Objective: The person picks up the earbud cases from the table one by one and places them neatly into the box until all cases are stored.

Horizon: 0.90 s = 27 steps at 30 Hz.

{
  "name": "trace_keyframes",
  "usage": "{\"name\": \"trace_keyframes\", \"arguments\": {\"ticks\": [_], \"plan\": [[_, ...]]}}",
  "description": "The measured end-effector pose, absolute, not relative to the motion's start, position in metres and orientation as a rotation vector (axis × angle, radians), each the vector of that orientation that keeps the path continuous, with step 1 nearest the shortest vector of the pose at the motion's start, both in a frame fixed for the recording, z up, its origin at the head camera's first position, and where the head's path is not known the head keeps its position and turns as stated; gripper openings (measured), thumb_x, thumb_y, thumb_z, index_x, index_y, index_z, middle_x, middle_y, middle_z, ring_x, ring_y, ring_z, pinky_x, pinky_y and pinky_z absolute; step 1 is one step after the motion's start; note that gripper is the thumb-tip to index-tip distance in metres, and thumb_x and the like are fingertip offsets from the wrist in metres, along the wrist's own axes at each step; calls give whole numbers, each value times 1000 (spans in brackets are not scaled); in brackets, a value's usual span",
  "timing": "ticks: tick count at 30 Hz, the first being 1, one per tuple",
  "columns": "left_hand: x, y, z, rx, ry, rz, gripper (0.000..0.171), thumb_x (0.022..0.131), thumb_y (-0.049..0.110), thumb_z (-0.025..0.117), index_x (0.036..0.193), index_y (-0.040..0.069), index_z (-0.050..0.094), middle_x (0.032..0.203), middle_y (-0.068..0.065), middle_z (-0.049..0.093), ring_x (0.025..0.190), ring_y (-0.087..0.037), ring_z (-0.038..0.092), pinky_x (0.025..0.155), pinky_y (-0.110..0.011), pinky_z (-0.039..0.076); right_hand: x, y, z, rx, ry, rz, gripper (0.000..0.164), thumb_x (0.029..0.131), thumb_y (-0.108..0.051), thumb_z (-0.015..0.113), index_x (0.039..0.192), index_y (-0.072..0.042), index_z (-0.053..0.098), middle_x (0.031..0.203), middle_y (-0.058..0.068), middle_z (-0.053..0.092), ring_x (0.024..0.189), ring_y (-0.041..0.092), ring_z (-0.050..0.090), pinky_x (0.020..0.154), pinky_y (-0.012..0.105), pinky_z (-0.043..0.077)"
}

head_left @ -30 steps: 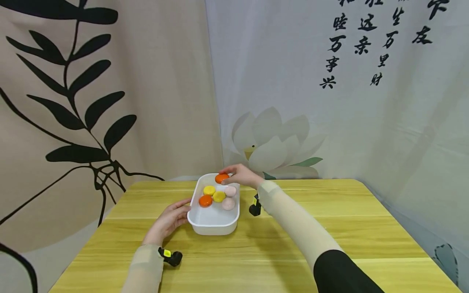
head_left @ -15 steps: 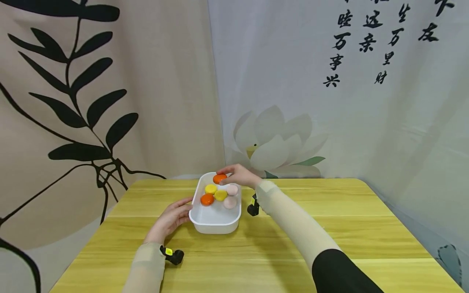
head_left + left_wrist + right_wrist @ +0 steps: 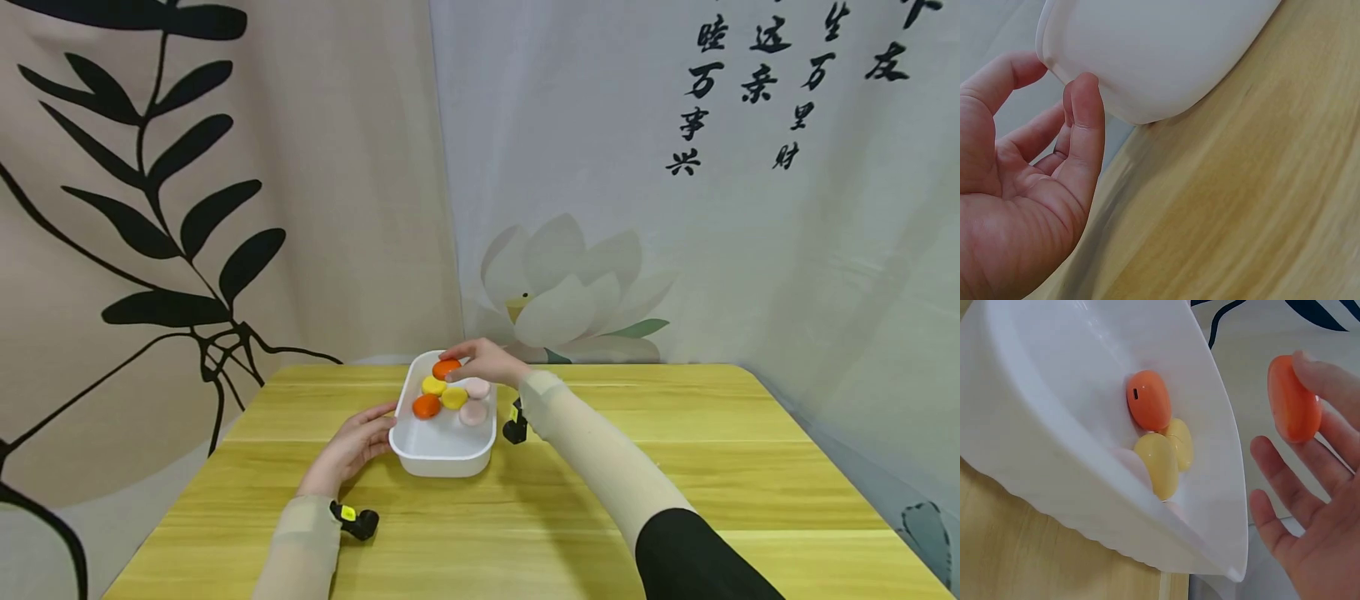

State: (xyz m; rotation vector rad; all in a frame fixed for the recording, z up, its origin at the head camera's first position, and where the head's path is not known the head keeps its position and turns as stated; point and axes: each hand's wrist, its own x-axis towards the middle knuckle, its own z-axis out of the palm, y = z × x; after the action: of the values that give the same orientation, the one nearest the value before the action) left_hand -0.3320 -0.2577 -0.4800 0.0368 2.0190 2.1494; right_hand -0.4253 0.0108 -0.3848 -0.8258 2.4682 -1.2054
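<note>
In the head view, my right hand (image 3: pixel 491 363) pinches an orange, smooth oval piece (image 3: pixel 446 369) between thumb and fingers above the far end of a white plastic bin (image 3: pixel 441 467). The right wrist view shows that piece (image 3: pixel 1293 400) outside the near wall line, other fingers spread. Inside the bin lie another orange oval (image 3: pixel 427 407) with a small dark slot, two yellow ovals (image 3: pixel 453 397) and two pale pink ones (image 3: pixel 472 412). My left hand (image 3: pixel 357 446) rests its fingertips at the bin's left side, thumb against the outer wall in the left wrist view.
The bin stands near the back edge of a wooden table (image 3: pixel 637 467). A printed cloth curtain (image 3: pixel 360 208) hangs right behind the table. Each wrist carries a small black camera (image 3: pixel 360 523).
My right hand has moved slightly left and nearer the yellow ovals with the orange piece. The left hand keeps its place at the bin. The head view has shifted a little.
</note>
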Motion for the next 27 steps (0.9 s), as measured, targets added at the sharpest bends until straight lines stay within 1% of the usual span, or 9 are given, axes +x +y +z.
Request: {"name": "trace_keyframes", "arguments": {"ticks": [8, 11, 17, 22, 27], "plan": [[-334, -258, -478, 69, 2029, 2130, 58, 97, 15, 58, 147, -2, 35, 111, -17, 64, 82, -16, 63, 73, -27, 54, -428, 10, -385, -841, 2465, -1173, 44, 84, -29, 76, 126, -19, 66, 129, -2, 61, 121, 20, 50, 105, 42, 37], [-334, -258, -477, 76, 2028, 2129, 58, 97, 16, 58, 147, -2, 35, 112, -17, 63, 82, -16, 64, 73, -28, 54, -430, 9, -387, -837, 2460, -1127, 44, 83, -28, 77, 125, -19, 67, 125, -4, 63, 119, 19, 51, 106, 42, 36], [-332, -258, -478, 77, 2015, 2131, 59, 98, 16, 58, 148, -2, 34, 111, -16, 63, 80, -16, 63, 73, -28, 55, -431, 7, -393, -863, 2447, -1018, 41, 83, -25, 77, 122, -18, 68, 120, -6, 65, 115, 16, 54, 105, 38, 38], [-332, -258, -479, 72, 2017, 2136, 59, 97, 15, 59, 147, -2, 35, 105, -13, 65, 78, -15, 63, 72, -28, 55, -429, 6, -393, -894, 2449, -992, 39, 83, -22, 77, 121, -16, 69, 121, -3, 66, 114, 15, 55, 103, 34, 39], [-332, -258, -479, 53, 2038, 2132, 58, 96, 15, 60, 147, -2, 36, 108, -14, 64, 80, -16, 63, 73, -28, 54, -430, 5, -394, -885, 2437, -1003, 42, 83, -21, 77, 124, -13, 67, 123, -1, 65, 114, 17, 55, 103, 35, 39]]}}
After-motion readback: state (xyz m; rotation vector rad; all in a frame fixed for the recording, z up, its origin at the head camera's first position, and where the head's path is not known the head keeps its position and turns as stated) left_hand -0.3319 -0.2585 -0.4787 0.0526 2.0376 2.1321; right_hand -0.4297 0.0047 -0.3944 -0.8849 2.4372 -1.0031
